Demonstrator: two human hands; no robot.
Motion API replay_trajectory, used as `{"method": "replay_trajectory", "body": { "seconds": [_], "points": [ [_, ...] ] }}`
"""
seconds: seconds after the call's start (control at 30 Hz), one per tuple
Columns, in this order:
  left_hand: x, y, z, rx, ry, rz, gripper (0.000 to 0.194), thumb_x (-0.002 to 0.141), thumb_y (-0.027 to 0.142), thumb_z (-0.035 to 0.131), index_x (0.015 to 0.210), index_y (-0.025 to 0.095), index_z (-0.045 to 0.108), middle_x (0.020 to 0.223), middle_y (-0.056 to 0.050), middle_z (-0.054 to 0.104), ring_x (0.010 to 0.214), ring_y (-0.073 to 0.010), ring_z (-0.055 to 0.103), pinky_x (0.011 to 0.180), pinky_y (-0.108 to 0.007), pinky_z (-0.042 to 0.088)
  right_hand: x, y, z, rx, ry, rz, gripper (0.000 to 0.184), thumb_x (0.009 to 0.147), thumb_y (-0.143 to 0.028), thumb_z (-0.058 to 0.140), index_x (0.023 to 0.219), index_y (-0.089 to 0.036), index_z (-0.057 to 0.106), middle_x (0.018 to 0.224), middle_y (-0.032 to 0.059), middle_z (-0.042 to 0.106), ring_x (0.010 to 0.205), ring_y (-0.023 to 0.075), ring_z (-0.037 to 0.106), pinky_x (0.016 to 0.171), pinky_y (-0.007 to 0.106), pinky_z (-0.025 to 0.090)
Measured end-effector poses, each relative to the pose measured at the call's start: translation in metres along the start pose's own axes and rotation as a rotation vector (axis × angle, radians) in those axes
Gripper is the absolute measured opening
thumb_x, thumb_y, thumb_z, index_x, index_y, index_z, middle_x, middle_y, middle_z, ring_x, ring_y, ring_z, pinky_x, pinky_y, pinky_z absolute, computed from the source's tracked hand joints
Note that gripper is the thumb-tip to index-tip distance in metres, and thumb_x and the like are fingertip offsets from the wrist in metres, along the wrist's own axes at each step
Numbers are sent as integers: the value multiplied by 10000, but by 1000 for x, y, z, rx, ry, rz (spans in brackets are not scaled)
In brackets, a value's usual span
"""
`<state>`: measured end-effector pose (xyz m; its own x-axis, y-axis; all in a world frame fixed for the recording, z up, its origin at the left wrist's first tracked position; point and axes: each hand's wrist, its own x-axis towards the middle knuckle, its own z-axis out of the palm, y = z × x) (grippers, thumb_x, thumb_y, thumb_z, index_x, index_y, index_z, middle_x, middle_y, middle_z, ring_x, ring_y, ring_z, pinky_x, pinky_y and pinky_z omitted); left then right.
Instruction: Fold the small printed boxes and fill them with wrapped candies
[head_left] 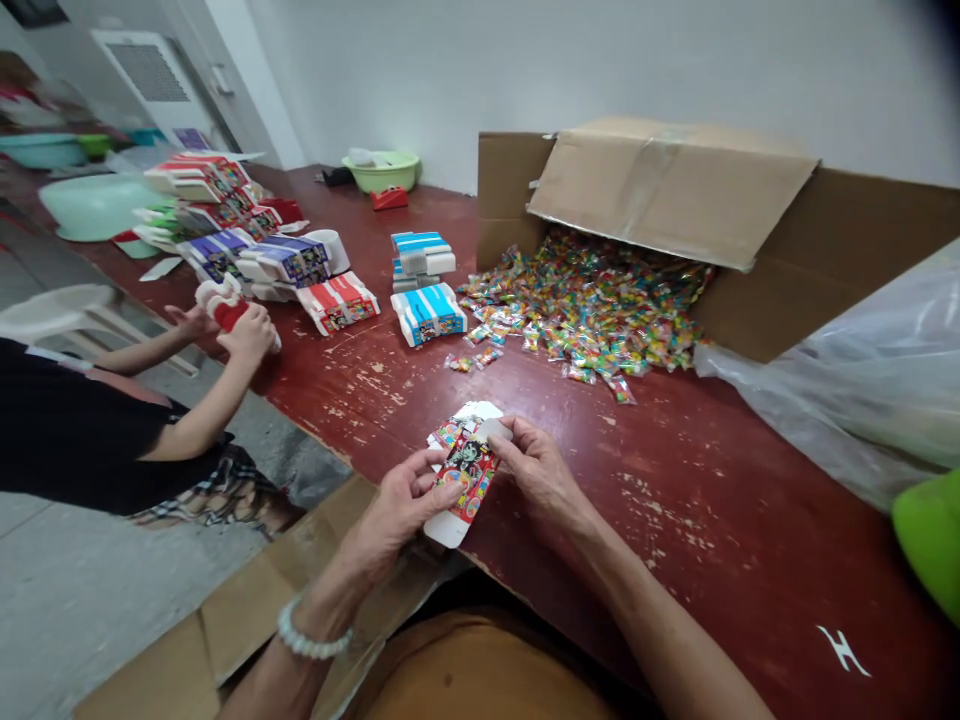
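Along the left edge of the frame, a white stool (pixel 67 303) stands beside the red table (pixel 637 470), with a mint basin (pixel 97 210) above it and a co-worker (pixel 82 420) in a black top below, holding a red-and-white piece (pixel 231 312) near the table's edge. Further right, in the upper left, lie stacked purple cartons (pixel 289 258) and red cartons (pixel 341 300), then blue cartons (pixel 431 312) nearer the middle; a pale green basin (pixel 382 175) sits behind them. At lower centre, over the near edge of the table, is the printed carton (pixel 469 470), tilted, its white end flaps showing at top and bottom. The left hand (pixel 401 500) grips its left side, thumb on the printed face and the other fingers partly hidden. The right hand (pixel 536 460) pinches its upper right end between thumb and fingers, at a pale flap. The step in hand looks like working that end of the carton; the next move seems to call for a steady left grip and light right fingertips, so the thin card does not crease. Right of centre, wrapped candies (pixel 600 300) spill from a large cardboard box (pixel 667 180), with clear plastic (pixel 840 400) at its right.
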<state>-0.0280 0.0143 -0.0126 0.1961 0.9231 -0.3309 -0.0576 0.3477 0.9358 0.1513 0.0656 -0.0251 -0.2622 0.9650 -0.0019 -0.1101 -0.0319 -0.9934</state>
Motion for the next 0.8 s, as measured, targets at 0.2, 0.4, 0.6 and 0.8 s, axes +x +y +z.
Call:
{"method": "replay_trajectory", "body": {
  "seconds": [0.2, 0.4, 0.6, 0.8],
  "points": [
    [-6, 5, 0, -367, -461, -168, 439, 726, 457, 801, 989, 122, 693, 829, -120, 754, 684, -235, 728, 653, -319, 561, -6, -12, 7, -40, -232, -32, 237, 901, -397, 602, 1059, -222, 619, 843, 0, 626, 716, 137, 571, 669, 263, 456],
    [-4, -1, 8, -256, -249, -14, 428, 616, 390, 890, 911, 119, 741, 747, -67, 737, 621, -169, 671, 635, -275, 556, -13, -15, 27, 137, -172, 38, 594, 752, -309, 782, 1277, -268, 508, 1005, 13, 657, 848, 157, 622, 724, 269, 495],
    [2, 2, 12, -265, 31, 60, 374, 638, 347, 884, 902, 132, 729, 680, -34, 716, 589, -150, 644, 600, -253, 539, -10, -10, 36, 135, -165, 66, 371, 860, -375, 647, 1188, -218, 577, 971, 48, 679, 731, 154, 616, 636, 281, 498],
    [-5, 3, 4, -280, -110, -56, 549, 657, 442, 851, 1093, 165, 665, 835, -40, 700, 698, -174, 629, 703, -307, 518, -10, -27, 28, -598, 80, -510, 304, 791, -171, 677, 1085, -218, 614, 1107, 91, 613, 1064, 250, 551, 936, 418, 460]
  ]
}}
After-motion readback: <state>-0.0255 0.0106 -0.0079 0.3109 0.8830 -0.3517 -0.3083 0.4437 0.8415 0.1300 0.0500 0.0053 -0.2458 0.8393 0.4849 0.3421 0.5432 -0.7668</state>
